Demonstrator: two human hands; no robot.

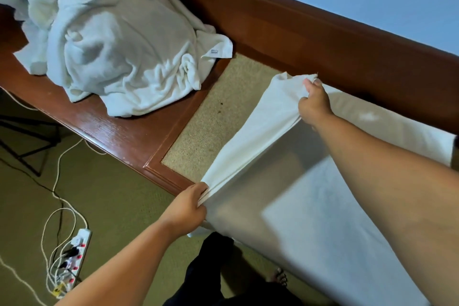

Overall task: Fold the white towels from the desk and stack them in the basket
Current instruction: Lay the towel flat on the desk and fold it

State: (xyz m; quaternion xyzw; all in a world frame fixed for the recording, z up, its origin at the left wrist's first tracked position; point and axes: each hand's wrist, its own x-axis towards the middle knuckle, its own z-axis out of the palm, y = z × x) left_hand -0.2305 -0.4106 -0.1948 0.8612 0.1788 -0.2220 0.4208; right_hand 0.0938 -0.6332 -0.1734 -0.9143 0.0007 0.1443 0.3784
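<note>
A white towel (260, 131) is stretched over the wooden desk (119, 129), its free end raised and its rest spread flat to the right. My left hand (188, 204) pinches the near corner of the doubled edge at the desk's front edge. My right hand (314, 104) pinches the far corner near the desk's back rail. A heap of crumpled white towels (119, 45) lies on the desk at the upper left, apart from both hands. No basket is in view.
The desk has a tan woven inlay (223, 112) and a raised wooden back rail (298, 32) against a blue wall. On the green floor at the lower left lie a power strip (77, 251) and several cables. A black stand (24, 146) is at the left.
</note>
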